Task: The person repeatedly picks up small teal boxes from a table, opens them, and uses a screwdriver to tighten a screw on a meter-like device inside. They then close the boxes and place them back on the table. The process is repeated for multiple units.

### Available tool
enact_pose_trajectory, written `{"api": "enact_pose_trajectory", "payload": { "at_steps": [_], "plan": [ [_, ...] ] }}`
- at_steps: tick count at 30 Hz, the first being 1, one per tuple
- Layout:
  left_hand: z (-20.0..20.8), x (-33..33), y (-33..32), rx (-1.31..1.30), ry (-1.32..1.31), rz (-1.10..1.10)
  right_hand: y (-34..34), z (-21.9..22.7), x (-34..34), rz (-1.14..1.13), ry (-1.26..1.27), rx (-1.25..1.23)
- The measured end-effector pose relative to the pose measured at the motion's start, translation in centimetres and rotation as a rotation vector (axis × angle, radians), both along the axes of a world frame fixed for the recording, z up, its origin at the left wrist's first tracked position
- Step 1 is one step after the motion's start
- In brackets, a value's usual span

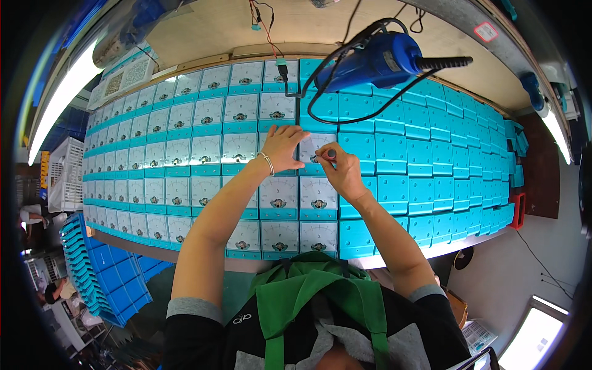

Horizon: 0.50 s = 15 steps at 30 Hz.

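Rows of teal analog panel meters with white dial faces [240, 109] cover the left and middle of the workbench. My left hand [283, 149] rests with its fingers spread at the left edge of one meter [310, 143] near the middle. Closed around a small screwdriver [331, 155], my right hand [346, 179] is over that same meter. The screwdriver's dark, reddish handle is seen almost end-on, and its tip is hidden. Right of this hand, teal housings [390, 152] with no dial faces showing stand in similar rows.
A blue power tool [376, 61] with a looped black cable hangs over the far rows. Thin wires with a connector [282, 66] hang beside it. Blue crates [114, 271] stand at lower left, a white basket [66, 172] at left, and a red crate [518, 211] at right.
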State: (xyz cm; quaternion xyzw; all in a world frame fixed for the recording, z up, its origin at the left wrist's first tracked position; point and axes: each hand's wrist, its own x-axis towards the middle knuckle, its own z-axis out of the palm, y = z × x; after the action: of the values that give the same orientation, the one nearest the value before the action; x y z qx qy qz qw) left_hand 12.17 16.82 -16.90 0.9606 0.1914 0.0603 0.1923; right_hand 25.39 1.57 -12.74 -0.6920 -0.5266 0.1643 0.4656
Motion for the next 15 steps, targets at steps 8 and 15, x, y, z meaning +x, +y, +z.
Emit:
{"api": "enact_pose_trajectory", "payload": {
  "at_steps": [8, 15],
  "plan": [
    [5.0, 1.4, -0.8, -0.258, -0.160, -0.053, -4.7, 3.4, 1.7, -0.103, 0.295, 0.020],
    [2.1, 7.0, -3.9, -0.009, -0.108, -0.244, -9.4, 3.2, -0.8, -0.119, 0.405, 0.007]
  ]
}}
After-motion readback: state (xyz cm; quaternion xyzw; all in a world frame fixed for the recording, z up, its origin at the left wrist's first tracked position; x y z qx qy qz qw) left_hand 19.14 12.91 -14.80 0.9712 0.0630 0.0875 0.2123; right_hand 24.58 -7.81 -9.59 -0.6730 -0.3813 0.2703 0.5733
